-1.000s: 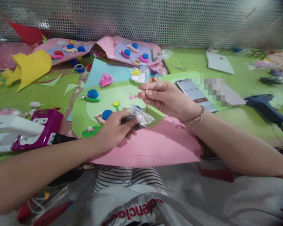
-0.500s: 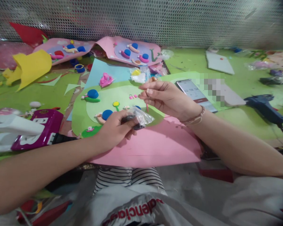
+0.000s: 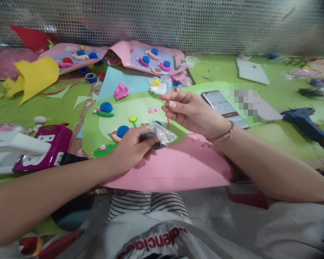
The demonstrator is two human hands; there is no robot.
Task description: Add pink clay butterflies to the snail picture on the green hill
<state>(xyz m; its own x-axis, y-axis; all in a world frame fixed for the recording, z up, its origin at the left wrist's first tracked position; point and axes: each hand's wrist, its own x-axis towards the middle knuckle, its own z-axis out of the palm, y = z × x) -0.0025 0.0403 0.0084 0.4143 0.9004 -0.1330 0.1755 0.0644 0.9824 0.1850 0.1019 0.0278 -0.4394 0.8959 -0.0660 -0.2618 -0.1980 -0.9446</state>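
My left hand point(image 3: 133, 145) is closed around a clear plastic bag of black clay point(image 3: 166, 135), low over the paper picture. My right hand point(image 3: 187, 109) is raised a little above the picture, thumb and fingertips pinched together; anything between them is too small to make out. Beneath both hands lies a green paper picture point(image 3: 93, 131) on a pink sheet point(image 3: 178, 169). On it sit clay snails with blue shells, one of them a green-bodied snail point(image 3: 106, 109), plus a yellow clay flower point(image 3: 133, 119) and a small pink butterfly shape point(image 3: 152, 110).
A phone point(image 3: 223, 108) showing a timer lies right of my right hand, with a blue glue gun point(image 3: 306, 124) farther right. At left is a purple power strip point(image 3: 50, 144). Pink clay point(image 3: 121, 91) and bagged clay point(image 3: 159, 85) lie behind the picture, before finished pink sheets point(image 3: 124, 54).
My right hand has shifted very slightly to the right, its fingertips still pinched. My left hand keeps its hold on the bag of black clay.
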